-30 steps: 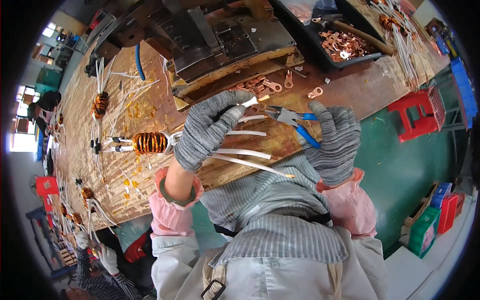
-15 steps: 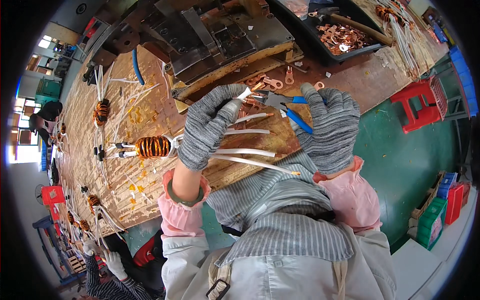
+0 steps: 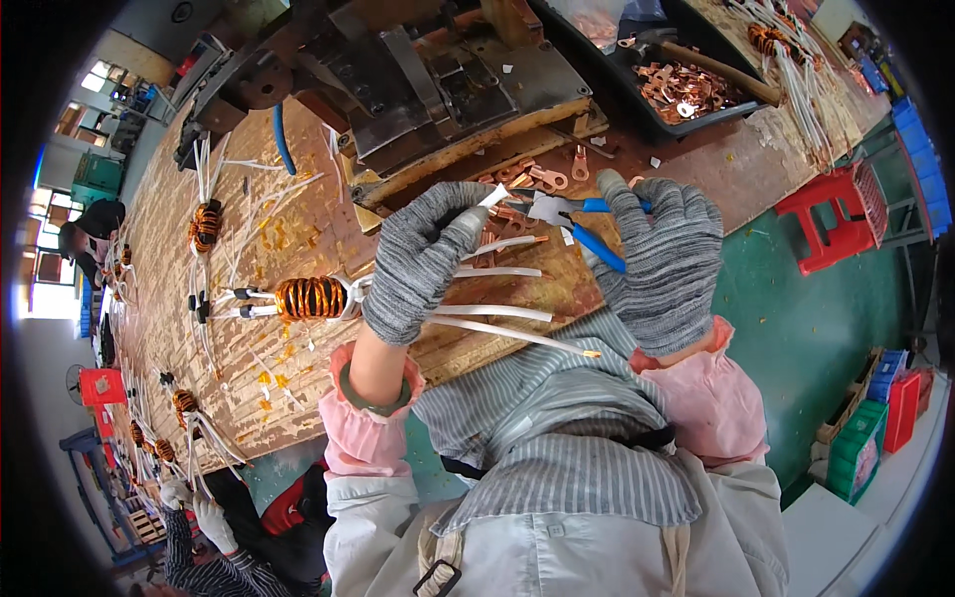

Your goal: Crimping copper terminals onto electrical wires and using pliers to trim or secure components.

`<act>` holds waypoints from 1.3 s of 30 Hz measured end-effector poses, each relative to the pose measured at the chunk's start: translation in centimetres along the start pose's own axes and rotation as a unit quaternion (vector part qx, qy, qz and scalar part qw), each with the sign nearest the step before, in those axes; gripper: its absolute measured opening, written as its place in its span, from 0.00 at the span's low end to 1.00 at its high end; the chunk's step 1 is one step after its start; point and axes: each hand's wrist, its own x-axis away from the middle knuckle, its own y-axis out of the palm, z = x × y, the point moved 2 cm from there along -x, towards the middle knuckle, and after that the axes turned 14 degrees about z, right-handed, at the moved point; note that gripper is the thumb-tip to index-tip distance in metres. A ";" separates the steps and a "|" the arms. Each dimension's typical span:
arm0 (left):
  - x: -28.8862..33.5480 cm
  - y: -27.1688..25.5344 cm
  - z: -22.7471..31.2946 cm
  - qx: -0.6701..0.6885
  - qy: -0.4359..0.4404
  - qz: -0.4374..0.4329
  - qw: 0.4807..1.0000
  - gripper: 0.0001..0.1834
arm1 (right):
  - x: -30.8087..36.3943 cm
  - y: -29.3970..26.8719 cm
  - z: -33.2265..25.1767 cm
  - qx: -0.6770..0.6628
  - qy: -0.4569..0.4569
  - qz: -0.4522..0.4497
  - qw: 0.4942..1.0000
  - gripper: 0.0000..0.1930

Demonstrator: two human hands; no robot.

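Observation:
My left hand (image 3: 420,261), in a grey knitted glove, pinches a white insulated wire (image 3: 494,196) near its end. That wire belongs to a copper-wound toroid coil (image 3: 310,298) lying on the bench to the left. Several other white leads (image 3: 497,311) run out from under the hand to the right, some with bare copper tips. In my right hand (image 3: 665,267), gloved alike, are blue-handled pliers (image 3: 598,248), their handles spread. Their jaws point left, beside the end of the pinched wire; whether they touch it cannot be told.
A dark metal press (image 3: 438,90) stands beyond my hands, with loose copper lugs (image 3: 548,177) before it. A black tray (image 3: 686,124) holds copper lugs and a hammer (image 3: 721,72). More coils (image 3: 204,227) lie left, near a co-worker's gloved hands (image 3: 214,522). A red stool (image 3: 831,214) stands right.
Both hands have shifted slightly right and toward me, along with the wire and pliers. The coil has slid a little to the right. The pliers' jaws stay near the wire end.

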 end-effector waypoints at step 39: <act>0.4 -0.2 0.1 -0.140 0.089 0.022 0.986 0.11 | 2.0 4.5 -1.7 -0.210 0.173 -0.207 0.940 0.17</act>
